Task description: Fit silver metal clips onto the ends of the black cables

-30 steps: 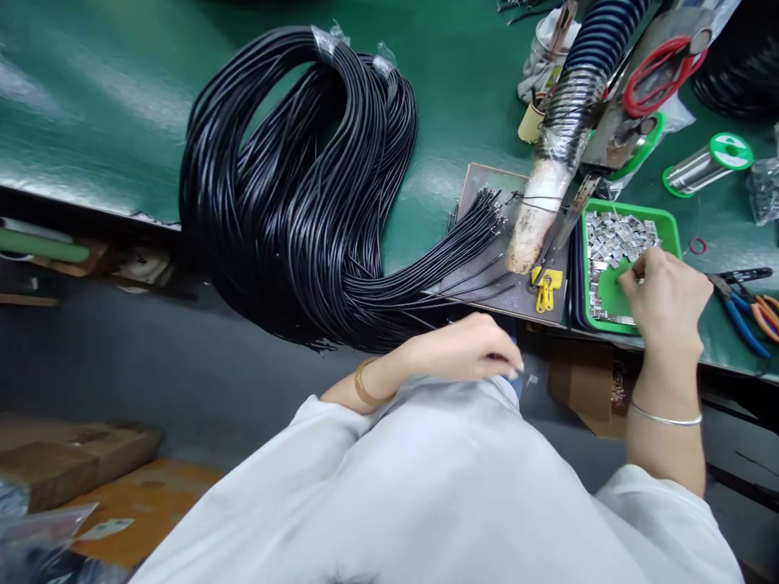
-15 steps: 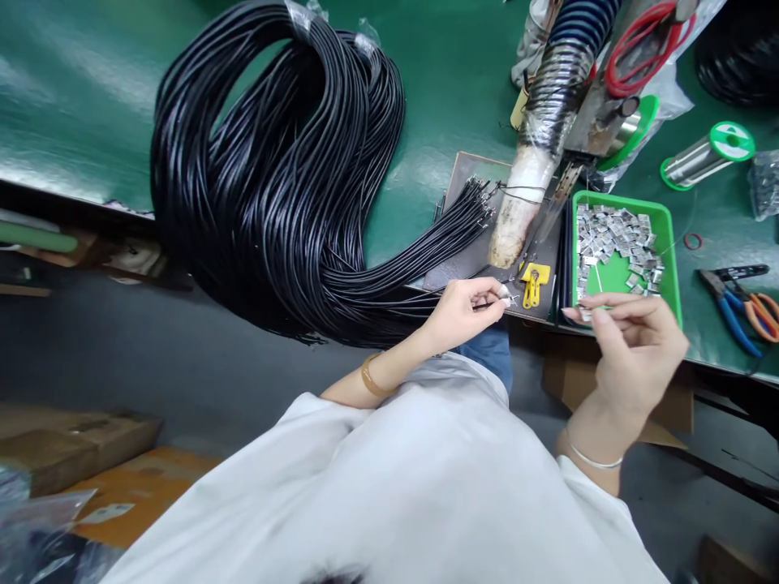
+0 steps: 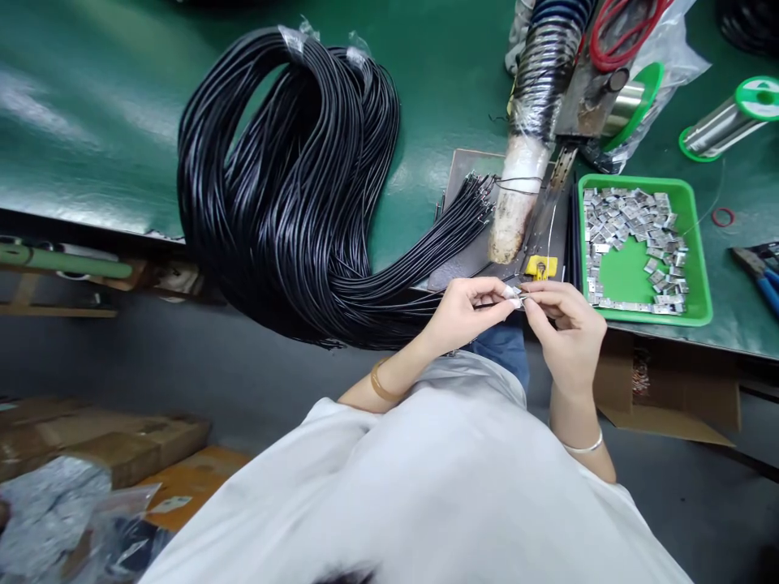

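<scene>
The left hand (image 3: 459, 316) pinches a thin black cable (image 3: 484, 306) near its end, and the right hand (image 3: 569, 332) grips a small metal piece (image 3: 522, 298) there, fingertips nearly meeting. The cable's long axis runs sideways, its tip pointing right, between the hands. Just beyond them is a yellow clip (image 3: 541, 267); farther out on the table (image 3: 438, 89), a cable bundle (image 3: 292, 203) lies left, a green tray (image 3: 703, 268) right.

Glossy green worktop (image 3: 438, 81), pale glare (image 3: 27, 105) leftward; grey floor (image 3: 146, 349); cardboard boxes (image 3: 137, 446) lower left.
</scene>
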Demonstrator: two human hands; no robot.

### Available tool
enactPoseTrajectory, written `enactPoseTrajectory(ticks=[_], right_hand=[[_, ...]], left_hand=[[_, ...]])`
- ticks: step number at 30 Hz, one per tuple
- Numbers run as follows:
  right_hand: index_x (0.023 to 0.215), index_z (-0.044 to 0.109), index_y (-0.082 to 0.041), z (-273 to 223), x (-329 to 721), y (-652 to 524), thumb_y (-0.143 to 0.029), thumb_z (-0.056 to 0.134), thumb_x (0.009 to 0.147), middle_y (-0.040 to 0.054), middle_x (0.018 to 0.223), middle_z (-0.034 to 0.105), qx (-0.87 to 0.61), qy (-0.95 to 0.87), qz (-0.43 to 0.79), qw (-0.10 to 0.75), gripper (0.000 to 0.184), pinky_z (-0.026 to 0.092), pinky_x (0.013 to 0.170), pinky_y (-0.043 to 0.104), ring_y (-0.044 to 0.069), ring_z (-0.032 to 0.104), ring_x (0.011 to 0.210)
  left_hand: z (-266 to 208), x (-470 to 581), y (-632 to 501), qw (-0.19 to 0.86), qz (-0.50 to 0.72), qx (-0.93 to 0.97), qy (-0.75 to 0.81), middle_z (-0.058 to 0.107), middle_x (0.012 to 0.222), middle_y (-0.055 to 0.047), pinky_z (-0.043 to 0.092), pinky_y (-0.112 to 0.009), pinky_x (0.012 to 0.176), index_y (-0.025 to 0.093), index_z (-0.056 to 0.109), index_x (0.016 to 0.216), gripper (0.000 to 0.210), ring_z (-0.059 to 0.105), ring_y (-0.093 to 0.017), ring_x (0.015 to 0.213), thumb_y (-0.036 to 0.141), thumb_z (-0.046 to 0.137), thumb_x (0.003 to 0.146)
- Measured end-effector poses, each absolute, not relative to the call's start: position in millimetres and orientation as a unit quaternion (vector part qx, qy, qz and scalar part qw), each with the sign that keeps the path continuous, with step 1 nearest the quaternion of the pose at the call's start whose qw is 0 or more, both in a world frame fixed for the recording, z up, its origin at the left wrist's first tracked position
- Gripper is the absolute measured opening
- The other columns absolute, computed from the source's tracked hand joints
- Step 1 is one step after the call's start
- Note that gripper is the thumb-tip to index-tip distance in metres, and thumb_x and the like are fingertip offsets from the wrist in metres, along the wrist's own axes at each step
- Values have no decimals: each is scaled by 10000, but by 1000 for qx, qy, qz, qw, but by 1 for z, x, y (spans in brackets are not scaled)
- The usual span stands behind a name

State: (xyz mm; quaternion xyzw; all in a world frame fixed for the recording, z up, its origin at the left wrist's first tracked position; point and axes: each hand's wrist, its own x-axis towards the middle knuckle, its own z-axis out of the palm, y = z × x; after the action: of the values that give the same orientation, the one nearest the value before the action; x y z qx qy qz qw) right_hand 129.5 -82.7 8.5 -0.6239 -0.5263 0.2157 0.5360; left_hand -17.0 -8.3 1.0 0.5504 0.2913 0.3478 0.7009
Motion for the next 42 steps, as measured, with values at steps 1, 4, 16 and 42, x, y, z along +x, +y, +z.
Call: enactPoseTrajectory(ticks=[1, 4, 16, 42], right_hand=[[888, 729, -231, 9, 131, -84, -182, 694, 858, 23, 1002, 735, -623, -532, 211, 533, 67, 606, 730, 260, 143, 706, 909], [942, 729, -230, 9, 138, -86, -153, 689, 858, 27, 1034, 737, -617, -580, 175, 502, 121, 616, 789, 293, 152, 709, 939], [833, 703, -217, 9, 125, -87, -173, 686, 849, 37, 1036, 726, -627, -525, 206, 537, 50, 624, 759, 314, 167, 722, 914], [889, 653, -233, -3, 127, -83, -162, 702, 839, 33, 1007, 763, -615, -585, 35, 528, 99, 619, 854, 377, 187, 744, 937]], left_hand=[[1, -17, -9, 685, 351, 565, 297, 682, 728, -22, 479, -183, 619, 101, 696, 787, 200, 584, -75, 636, 292, 756, 792], [0, -18, -10, 603, 358, 640, 314, 713, 776, -41, 445, -187, 602, 103, 728, 818, 154, 583, -84, 654, 254, 708, 837], [0, -18, -24, 545, 348, 691, 323, 602, 624, 14, 358, -200, 557, 134, 622, 847, 199, 472, -61, 533, 291, 558, 951], [-9, -9, 0, 740, 379, 452, 323, 717, 758, -31, 498, -214, 704, 106, 729, 769, 215, 622, -90, 697, 314, 780, 754]])
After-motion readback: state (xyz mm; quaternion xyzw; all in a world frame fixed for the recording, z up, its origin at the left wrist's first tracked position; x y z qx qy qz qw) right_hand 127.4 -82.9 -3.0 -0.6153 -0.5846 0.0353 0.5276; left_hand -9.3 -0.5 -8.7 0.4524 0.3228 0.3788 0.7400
